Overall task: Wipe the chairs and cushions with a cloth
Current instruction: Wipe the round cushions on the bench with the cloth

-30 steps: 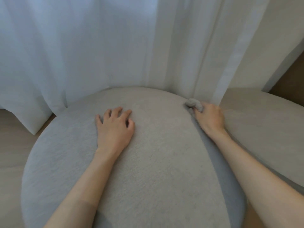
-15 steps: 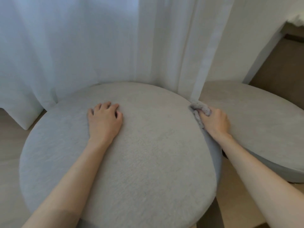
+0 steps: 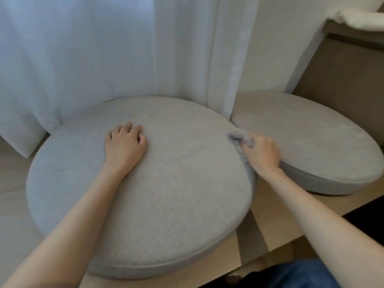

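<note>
A large round grey cushion (image 3: 166, 194) lies on a pale wooden platform in front of me. My left hand (image 3: 124, 145) rests on its top, left of centre, with the fingers slightly bent. My right hand (image 3: 260, 152) grips a small bunched grey cloth (image 3: 239, 137) and holds it against the cushion's right edge. A second round grey cushion (image 3: 311, 142) lies just to the right, close behind my right hand.
White sheer curtains (image 3: 104, 59) hang behind both cushions and reach down to the platform (image 3: 276, 225). A brown panel (image 3: 342, 84) stands at the far right, with something white on top of it. My knee in blue jeans (image 3: 301, 275) shows at the bottom.
My right hand has slid the cloth down the cushion's right edge toward me. The view has pulled back, showing more of the second cushion. My left hand stays in place.
</note>
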Demonstrator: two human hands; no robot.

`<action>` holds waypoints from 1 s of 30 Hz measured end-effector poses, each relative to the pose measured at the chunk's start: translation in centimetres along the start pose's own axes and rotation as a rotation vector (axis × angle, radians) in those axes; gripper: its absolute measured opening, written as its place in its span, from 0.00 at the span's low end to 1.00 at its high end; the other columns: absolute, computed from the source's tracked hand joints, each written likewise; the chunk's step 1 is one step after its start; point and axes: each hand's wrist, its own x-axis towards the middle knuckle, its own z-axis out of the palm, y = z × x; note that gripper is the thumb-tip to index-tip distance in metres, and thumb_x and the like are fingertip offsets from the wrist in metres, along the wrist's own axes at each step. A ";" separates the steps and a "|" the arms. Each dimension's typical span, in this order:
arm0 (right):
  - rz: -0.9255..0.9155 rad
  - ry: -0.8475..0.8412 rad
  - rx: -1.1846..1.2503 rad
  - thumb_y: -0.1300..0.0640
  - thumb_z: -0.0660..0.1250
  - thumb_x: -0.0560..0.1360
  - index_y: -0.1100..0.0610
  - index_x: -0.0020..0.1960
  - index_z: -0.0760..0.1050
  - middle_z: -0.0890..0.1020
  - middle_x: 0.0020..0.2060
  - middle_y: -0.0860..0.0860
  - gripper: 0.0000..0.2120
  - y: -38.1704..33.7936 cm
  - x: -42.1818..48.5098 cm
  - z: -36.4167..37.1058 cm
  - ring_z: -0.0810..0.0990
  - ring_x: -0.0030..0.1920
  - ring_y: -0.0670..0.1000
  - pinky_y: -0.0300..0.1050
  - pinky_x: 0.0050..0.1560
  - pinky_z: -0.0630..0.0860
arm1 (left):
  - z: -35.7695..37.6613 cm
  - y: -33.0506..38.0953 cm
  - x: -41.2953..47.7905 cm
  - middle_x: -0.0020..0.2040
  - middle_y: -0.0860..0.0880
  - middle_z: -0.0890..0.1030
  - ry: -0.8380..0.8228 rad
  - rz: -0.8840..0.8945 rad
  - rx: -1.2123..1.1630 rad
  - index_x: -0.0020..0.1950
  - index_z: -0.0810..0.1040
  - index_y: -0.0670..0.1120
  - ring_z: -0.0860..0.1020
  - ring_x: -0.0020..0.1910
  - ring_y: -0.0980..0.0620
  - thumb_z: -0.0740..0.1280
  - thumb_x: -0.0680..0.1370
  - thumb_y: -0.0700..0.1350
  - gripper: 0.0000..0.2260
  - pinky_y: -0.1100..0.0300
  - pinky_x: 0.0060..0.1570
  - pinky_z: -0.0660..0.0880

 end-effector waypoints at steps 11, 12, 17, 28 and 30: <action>-0.551 -0.152 0.273 0.47 0.68 0.75 0.49 0.61 0.78 0.81 0.53 0.48 0.15 -6.9 -12.5 -2.5 0.78 0.52 0.53 0.47 0.47 0.75 | -0.4 1.5 -1.7 0.70 0.41 0.68 -0.058 -0.032 0.007 0.68 0.71 0.47 0.64 0.69 0.40 0.54 0.80 0.49 0.18 0.46 0.68 0.56; -0.517 -0.139 0.252 0.47 0.67 0.76 0.48 0.63 0.77 0.81 0.55 0.48 0.16 -5.8 -11.7 -2.5 0.77 0.55 0.53 0.48 0.50 0.75 | -0.6 1.3 -2.0 0.71 0.42 0.68 -0.071 -0.018 -0.008 0.69 0.71 0.48 0.63 0.70 0.40 0.54 0.80 0.49 0.18 0.46 0.68 0.55; -0.064 -0.018 0.175 0.50 0.64 0.78 0.55 0.59 0.79 0.80 0.55 0.56 0.13 0.4 -7.4 -3.1 0.76 0.55 0.61 0.50 0.50 0.72 | -1.7 -0.8 -4.6 0.73 0.47 0.67 -0.112 0.090 -0.117 0.71 0.71 0.53 0.64 0.72 0.46 0.56 0.81 0.51 0.18 0.53 0.70 0.56; -0.554 -0.168 0.531 0.48 0.68 0.75 0.52 0.58 0.80 0.81 0.51 0.48 0.14 -12.6 -18.9 -3.7 0.77 0.50 0.50 0.45 0.48 0.75 | -4.7 -2.0 -7.2 0.68 0.45 0.74 -0.071 0.032 -0.438 0.62 0.80 0.47 0.72 0.67 0.47 0.64 0.78 0.43 0.13 0.58 0.65 0.66; -0.472 -0.117 0.544 0.46 0.66 0.75 0.52 0.60 0.79 0.81 0.52 0.48 0.16 -12.1 -16.3 -3.8 0.77 0.53 0.52 0.49 0.52 0.74 | -5.9 -3.6 -8.1 0.69 0.45 0.73 -0.001 -0.035 -0.488 0.62 0.80 0.47 0.71 0.67 0.47 0.65 0.77 0.40 0.14 0.58 0.66 0.65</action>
